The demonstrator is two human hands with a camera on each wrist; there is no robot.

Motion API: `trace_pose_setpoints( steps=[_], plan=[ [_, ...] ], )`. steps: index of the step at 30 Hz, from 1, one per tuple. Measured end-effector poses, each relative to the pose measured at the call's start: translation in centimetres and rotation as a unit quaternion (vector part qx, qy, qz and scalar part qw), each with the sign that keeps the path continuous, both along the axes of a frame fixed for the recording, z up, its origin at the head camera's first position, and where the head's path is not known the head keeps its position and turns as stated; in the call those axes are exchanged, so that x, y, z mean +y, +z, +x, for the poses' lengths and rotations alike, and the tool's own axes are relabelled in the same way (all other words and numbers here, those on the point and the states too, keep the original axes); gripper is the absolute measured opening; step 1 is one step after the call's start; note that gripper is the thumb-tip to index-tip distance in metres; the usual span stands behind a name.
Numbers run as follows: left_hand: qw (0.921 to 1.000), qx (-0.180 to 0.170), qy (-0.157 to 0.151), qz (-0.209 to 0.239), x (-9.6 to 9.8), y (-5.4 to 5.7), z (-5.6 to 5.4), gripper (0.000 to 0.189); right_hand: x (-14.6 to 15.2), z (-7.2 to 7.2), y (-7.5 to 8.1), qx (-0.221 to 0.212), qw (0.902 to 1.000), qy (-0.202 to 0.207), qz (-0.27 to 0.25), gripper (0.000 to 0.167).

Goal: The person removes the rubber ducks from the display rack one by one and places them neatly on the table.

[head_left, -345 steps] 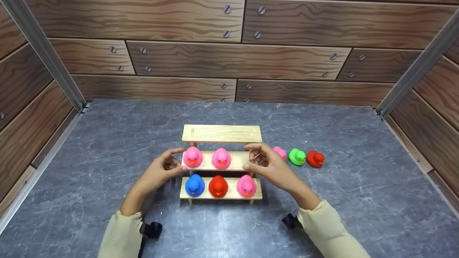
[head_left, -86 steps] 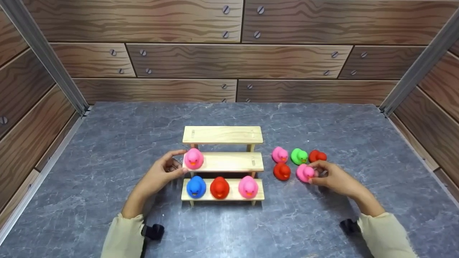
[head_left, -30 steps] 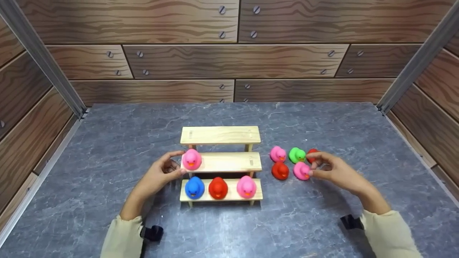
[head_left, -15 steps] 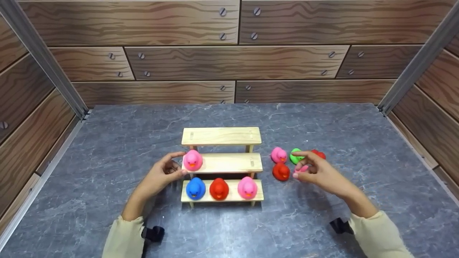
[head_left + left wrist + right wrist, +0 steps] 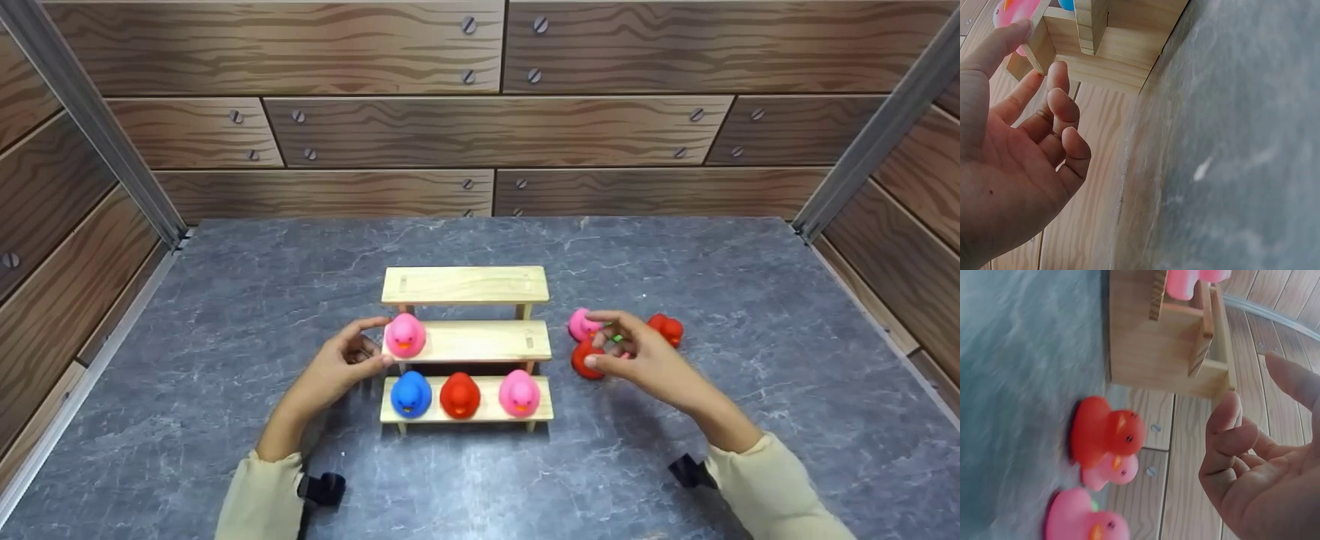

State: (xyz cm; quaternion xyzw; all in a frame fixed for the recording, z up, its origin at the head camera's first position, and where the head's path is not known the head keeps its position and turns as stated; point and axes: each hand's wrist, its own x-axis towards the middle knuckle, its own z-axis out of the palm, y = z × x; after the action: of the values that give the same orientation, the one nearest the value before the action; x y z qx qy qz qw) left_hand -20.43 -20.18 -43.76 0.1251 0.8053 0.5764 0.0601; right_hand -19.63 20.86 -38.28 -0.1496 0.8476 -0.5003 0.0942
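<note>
A three-step wooden stand (image 5: 465, 285) stands mid-table. My left hand (image 5: 337, 360) pinches the left end of its middle step between thumb and index finger; the other fingers curl loosely in the left wrist view. Beside those fingertips, a pink rubber duck (image 5: 405, 335) sits on that step. To the right, my right hand (image 5: 637, 360) hovers with nothing in it, thumb and index finger apart over the front red duck (image 5: 585, 361). In the right wrist view that red duck (image 5: 1100, 433) and a pink duck (image 5: 1072, 520) rest on the table below the hand.
The lowest step carries a blue duck (image 5: 410, 394), a red duck (image 5: 460, 395) and a pink duck (image 5: 519, 394). Right of the stand are another pink duck (image 5: 583, 325), a second red duck (image 5: 666, 330) and a mostly hidden green duck. Wood-patterned walls (image 5: 390, 131) enclose the table.
A pink duck has gone from the middle step to the table group, where my right hand let it go. That hand has since moved left over the front red duck. The left hand stays put.
</note>
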Motion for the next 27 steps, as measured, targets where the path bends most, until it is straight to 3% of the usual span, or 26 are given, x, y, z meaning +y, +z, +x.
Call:
trace_pose_setpoints(
  steps=[8,27],
  plan=[
    [1.0,-0.002,0.003,-0.002,0.0,-0.1,0.0,0.056,-2.3,-0.2,0.2,0.021,0.9997,0.007,-0.014,0.056],
    [0.9999,-0.009,0.005,-0.003,0.2,0.2,0.1,0.056,-7.3,-0.3,-0.2,-0.003,0.9967,0.04,-0.071,0.057]
  ],
)
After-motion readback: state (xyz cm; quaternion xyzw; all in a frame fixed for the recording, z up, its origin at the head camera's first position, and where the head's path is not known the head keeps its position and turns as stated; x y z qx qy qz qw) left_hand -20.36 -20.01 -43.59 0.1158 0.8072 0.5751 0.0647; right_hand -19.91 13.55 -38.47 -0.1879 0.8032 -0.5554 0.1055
